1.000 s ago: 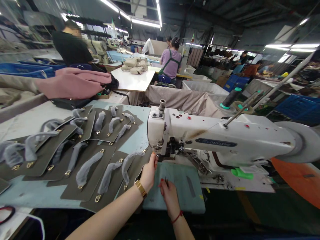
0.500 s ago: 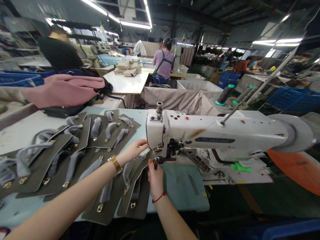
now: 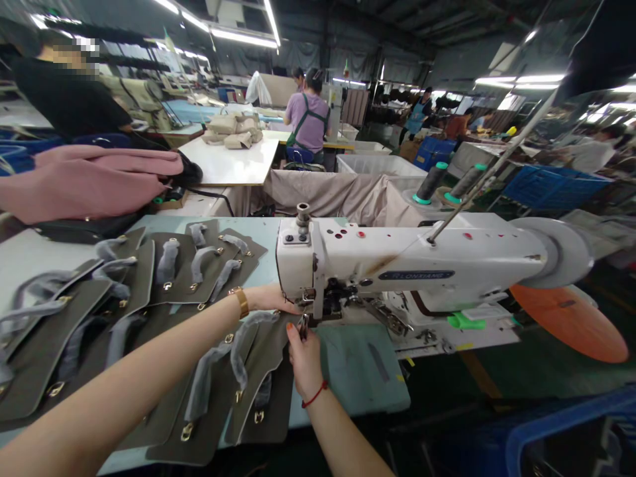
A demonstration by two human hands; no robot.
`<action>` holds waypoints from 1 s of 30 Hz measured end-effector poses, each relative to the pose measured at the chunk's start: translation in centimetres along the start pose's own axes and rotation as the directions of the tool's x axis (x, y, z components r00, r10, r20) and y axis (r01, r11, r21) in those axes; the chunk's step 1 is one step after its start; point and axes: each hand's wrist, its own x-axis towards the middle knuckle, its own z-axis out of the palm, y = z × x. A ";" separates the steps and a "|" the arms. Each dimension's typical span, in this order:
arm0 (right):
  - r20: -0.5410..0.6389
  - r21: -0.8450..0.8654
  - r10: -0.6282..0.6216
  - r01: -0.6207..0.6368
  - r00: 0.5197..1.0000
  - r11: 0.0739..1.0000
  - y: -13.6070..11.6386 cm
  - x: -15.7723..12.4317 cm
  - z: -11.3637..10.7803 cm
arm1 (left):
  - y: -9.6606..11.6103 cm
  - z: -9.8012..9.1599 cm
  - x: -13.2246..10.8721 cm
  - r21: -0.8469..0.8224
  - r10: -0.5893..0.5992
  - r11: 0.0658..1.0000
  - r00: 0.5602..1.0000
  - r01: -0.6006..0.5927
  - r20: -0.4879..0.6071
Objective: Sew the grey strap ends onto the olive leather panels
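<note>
Far left of the desk [image 3: 30,255], we count a spread of olive-grey panels [image 3: 59,331], each already carrying wrapped straps [image 3: 166,260] with brass rings; we judge these finished at this station. They overlap in rows toward the machine. Behind them lies a pink fabric bundle [image 3: 84,179].

Moving right, our left hand [image 3: 268,299] reaches across the pile, fingers curled against the needle end of the sewing machine [image 3: 397,262], touching the edge of the panel now in work [image 3: 263,344]. Whether it pinches the panel or only presses it, we cannot tell. That panel lies tilted, its upper corner under the machine head, its strap [image 3: 243,344] draped loose.

Just beside it, our right hand [image 3: 303,358] is closed around a small dark tool [image 3: 303,324], likely thread snips, tip at the presser foot. We judge the seam on this piece done or nearly so, trimming in hand.

Right of the head: two thread cones [image 3: 432,182] and the handwheel [image 3: 561,248].

Against half a second ago: the left hand has dropped lower and closer to the needle, the right has risen slightly, and the view has swung so the machine sits further left.
</note>
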 end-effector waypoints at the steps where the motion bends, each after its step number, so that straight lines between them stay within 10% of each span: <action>1: -0.006 -0.002 0.000 0.000 1.000 1.000 -0.1 -0.1 -0.3 | -0.3 0.2 -0.1 -0.015 0.002 1.000 1.000 -0.002 -0.006; 22: 0.234 0.060 0.106 -0.123 0.966 0.991 -3.9 0.9 -5.5 | -6.4 2.7 -1.7 -0.077 0.002 0.997 0.972 -0.021 -0.235; 30: 0.283 -0.058 0.045 -0.030 0.958 0.998 -3.9 0.0 -7.0 | -12.2 1.5 -6.0 0.500 0.235 0.865 0.840 0.049 -0.489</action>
